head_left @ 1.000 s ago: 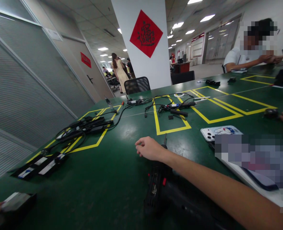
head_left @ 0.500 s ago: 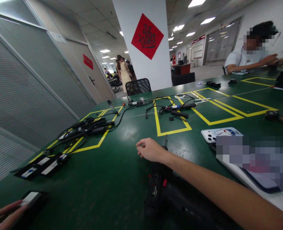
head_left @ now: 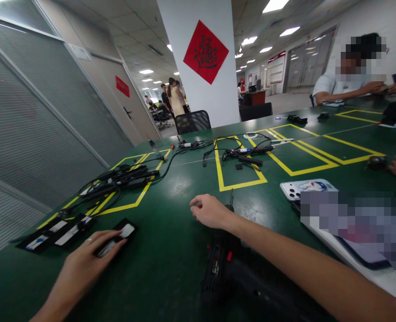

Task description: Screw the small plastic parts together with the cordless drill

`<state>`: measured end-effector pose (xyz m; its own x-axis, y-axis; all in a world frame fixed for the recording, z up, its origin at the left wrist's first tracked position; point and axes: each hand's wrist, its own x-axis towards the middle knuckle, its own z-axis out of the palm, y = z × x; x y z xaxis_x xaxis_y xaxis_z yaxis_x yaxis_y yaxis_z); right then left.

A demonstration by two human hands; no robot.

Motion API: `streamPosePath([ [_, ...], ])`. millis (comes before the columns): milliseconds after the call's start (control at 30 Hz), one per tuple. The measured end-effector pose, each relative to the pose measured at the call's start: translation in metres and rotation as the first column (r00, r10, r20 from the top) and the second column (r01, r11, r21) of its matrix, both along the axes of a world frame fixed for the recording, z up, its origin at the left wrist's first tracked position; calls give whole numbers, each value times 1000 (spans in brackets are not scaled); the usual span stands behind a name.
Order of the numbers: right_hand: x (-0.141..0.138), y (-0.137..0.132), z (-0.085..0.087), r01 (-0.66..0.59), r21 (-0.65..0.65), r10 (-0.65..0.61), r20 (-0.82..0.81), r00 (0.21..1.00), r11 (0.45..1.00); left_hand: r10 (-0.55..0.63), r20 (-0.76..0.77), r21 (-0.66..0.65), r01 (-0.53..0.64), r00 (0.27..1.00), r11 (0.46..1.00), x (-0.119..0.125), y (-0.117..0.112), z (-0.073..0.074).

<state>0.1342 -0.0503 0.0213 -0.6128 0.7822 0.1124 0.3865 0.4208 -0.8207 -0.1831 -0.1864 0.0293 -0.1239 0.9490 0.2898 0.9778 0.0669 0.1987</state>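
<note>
Pinching a flat black rectangular piece with white labels (head_left: pixel 128 230) between thumb and fingers, the left hand (head_left: pixel 83 259) is at the dark green table (head_left: pixel 164 268); whether the piece lies fully on the surface, I cannot tell. It is to the right of some similar flat black pieces with white labels (head_left: pixel 66 235), near but apart. The right hand (head_left: pixel 206 211) has its fingers loosely bent, with a small gap to the thumb. Its wrist crosses over the front part of a black power drill with red buttons (head_left: pixel 215 264); touching or not, I cannot tell. Beyond the labelled pieces, tangled black cables (head_left: pixel 130 178) lie across yellow tape rectangles (head_left: pixel 120 209).
</note>
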Motion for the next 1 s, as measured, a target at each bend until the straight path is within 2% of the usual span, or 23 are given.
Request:
streamPosePath([
  [33,1,-1,3,8,28,-8,6,1000,1000,-62,34,-26,63,998,998,13,15,-4],
  [100,3,-1,8,31,104,-33,12,999,994,-197,86,13,197,977,980,48,46,-8],
  [233,14,8,14,111,297,-118,4,993,948,-457,179,87,449,871,889,125,103,-8],
  [300,22,16,12,111,362,-127,23,992,926,-545,227,109,535,807,837,153,123,-9],
  [367,28,25,7,91,388,-123,59,991,917,-593,272,122,584,758,803,172,135,-10],
  [467,34,35,-1,81,394,-135,113,984,916,-628,305,135,621,716,772,183,143,-12],
  [667,32,39,-4,123,368,-194,162,968,922,-700,281,245,656,657,714,179,141,-14],
  [833,33,39,-2,180,287,-240,189,952,941,-703,329,235,667,630,707,179,140,-15],
  [1000,39,43,6,151,210,-202,246,948,966,-722,308,271,671,619,690,186,140,-17],
])
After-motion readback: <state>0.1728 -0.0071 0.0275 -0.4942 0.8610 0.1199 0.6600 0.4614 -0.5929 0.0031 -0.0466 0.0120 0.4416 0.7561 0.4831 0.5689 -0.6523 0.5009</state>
